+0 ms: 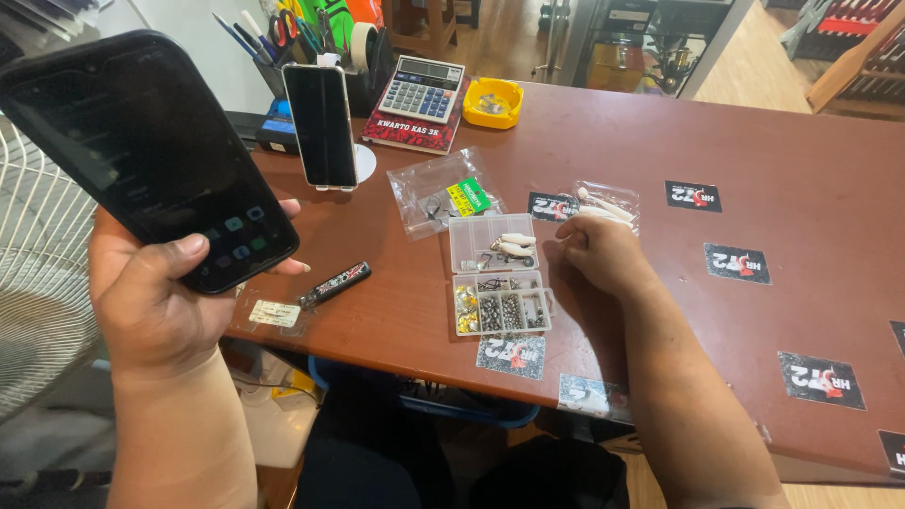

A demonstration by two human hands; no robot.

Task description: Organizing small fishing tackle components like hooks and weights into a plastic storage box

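Left hand (151, 302) grasping black phone (141, 151), raised off counter's (754, 170) near left edge. Right hand (599, 250) loosely clenched, resting on counter, touching open clear tackle box (498, 273) at near edge. Calculator (421, 90) at far edge.

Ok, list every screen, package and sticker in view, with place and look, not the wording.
Phone: held up in the left hand, black, dim screen.
Second phone: upright on a stand at the desk's back, dark screen.
Calculator: grey, on a red book.
Clear bag: mid-desk, green and yellow label.
Second clear bag: beside the right hand, white pieces inside.
Black rectangular stickers: scattered on the desk.
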